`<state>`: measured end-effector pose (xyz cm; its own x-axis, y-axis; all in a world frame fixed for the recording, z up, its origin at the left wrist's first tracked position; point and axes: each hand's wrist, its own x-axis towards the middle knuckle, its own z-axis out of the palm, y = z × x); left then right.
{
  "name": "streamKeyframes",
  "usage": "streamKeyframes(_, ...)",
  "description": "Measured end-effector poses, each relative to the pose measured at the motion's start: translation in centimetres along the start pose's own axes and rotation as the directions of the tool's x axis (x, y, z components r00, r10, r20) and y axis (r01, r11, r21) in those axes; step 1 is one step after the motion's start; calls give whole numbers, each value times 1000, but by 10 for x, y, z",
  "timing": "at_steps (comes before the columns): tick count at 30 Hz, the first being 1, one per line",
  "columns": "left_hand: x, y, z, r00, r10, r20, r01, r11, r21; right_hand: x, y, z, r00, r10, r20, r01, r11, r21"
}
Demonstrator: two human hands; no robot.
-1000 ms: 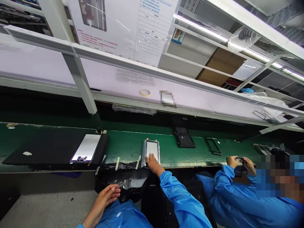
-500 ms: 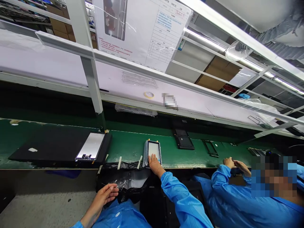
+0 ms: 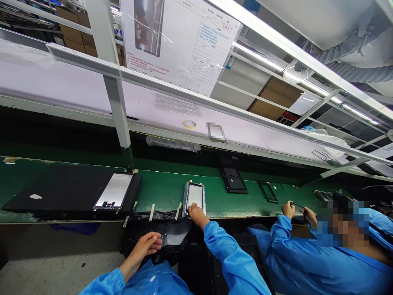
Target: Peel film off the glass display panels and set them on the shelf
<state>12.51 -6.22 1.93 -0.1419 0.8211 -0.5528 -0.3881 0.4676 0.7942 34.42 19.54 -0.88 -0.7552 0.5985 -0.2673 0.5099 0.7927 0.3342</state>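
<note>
My right hand [image 3: 198, 215] is at the near end of a stack of display panels [image 3: 195, 194] by the bench's front edge. Its fingers are drawn together on the lower edge of the top panel, which has a pale face and dark border. Above the black plastic bag [image 3: 144, 225] at the bench front, my left hand [image 3: 149, 243] has thumb and fingers pinched together; what they hold, if anything, is too small to make out. Clear plastic sleeves [image 3: 176, 234] lie in the bag, just beyond my left fingertips.
On the left, another display panel [image 3: 113, 190] lies on a black foam pad [image 3: 67, 186]. Black cases [image 3: 235, 180] and a dark frame [image 3: 268, 191] rest farther right on the green bench [image 3: 162, 184]. A tape roll [image 3: 190, 123] sits on the shelf. A co-worker [image 3: 307, 258] sits at right, handling a thin dark part.
My right fingers, earlier spread flat on the top panel, have drawn together at its lower edge. My left hand has moved slightly right and up. The co-worker's hands have come apart around a thin part.
</note>
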Motion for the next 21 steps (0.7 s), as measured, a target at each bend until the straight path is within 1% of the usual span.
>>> streamKeyframes(3, 23, 5, 16, 997, -12, 76, 13, 1000, -8, 3, -7, 2, 1000, 10, -14, -10, 1000, -22)
streamKeyframes(6, 50, 15, 36, 995, -41, 86, 42, 999, -2, 4, -17, 4, 998, 41, -39, -43, 998, -54)
streamKeyframes(9, 81, 26, 59, 995, -70, 72, 71, 997, -12, 1, -19, 4, 995, 70, -71, -75, 994, -74)
streamKeyframes(13, 120, 41, 93, 993, -111, 45, 114, 990, -83, -4, -6, 2, 989, 72, -126, -83, 993, -83)
streamKeyframes(16, 143, 51, 114, 990, -124, 64, 133, 977, -165, -10, 7, 2, 983, 41, -179, -53, 996, -66)
streamKeyframes(19, 157, 56, 128, 988, -138, 72, 151, 965, -216, -15, 17, -1, 971, -22, -237, 15, 999, -32)
streamKeyframes(21, 162, 54, 132, 988, -145, 52, 153, 963, -223, -17, 24, -8, 964, -50, -261, 51, 999, -6)
